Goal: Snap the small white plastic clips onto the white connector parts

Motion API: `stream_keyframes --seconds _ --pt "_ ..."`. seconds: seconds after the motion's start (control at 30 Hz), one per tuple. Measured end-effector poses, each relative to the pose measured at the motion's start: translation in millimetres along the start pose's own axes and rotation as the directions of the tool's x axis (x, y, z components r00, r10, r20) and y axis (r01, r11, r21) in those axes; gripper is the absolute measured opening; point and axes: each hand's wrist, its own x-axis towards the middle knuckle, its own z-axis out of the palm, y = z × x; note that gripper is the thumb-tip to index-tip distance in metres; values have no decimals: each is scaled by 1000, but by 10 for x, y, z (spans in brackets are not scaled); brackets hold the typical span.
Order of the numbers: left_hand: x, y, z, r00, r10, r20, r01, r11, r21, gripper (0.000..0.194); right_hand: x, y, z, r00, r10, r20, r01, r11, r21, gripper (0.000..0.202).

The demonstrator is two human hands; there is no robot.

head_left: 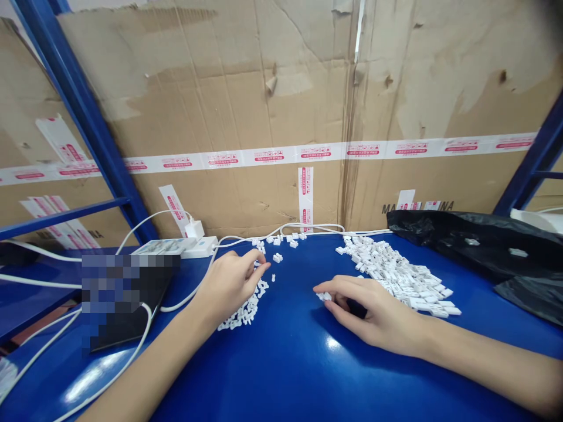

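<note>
My right hand [373, 310] pinches a small white plastic piece [324, 297] between thumb and fingers, low over the blue table. A heap of flat white plastic parts [396, 269] lies behind and to the right of that hand. My left hand [231, 281] hovers above a pile of tiny white plastic pieces [246, 310] and partly hides it. Its thumb and index fingertips come close together in a pinch; whether anything is between them I cannot make out. One tiny white piece [273, 278] lies just right of those fingertips.
Several small white assemblies [277, 258] sit near the back edge of the blue table [281, 369]. At left are a power strip [165, 247], white cables [182, 305] and a partly blurred black device [136, 322]. A black plastic bag [444, 240] lies at right. Taped cardboard [246, 105] stands behind.
</note>
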Motion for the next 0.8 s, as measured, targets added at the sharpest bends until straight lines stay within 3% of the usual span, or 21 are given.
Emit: stream_keyframes --seconds 0.53,0.8 --pt "10 5 4 999 -47 23 49 997 -62 21 -6 54 9 998 -68 -16 69 998 11 27" --pt "9 46 -19 998 -62 -28 60 996 -70 22 -9 44 -1 998 -64 27 63 997 38 24"
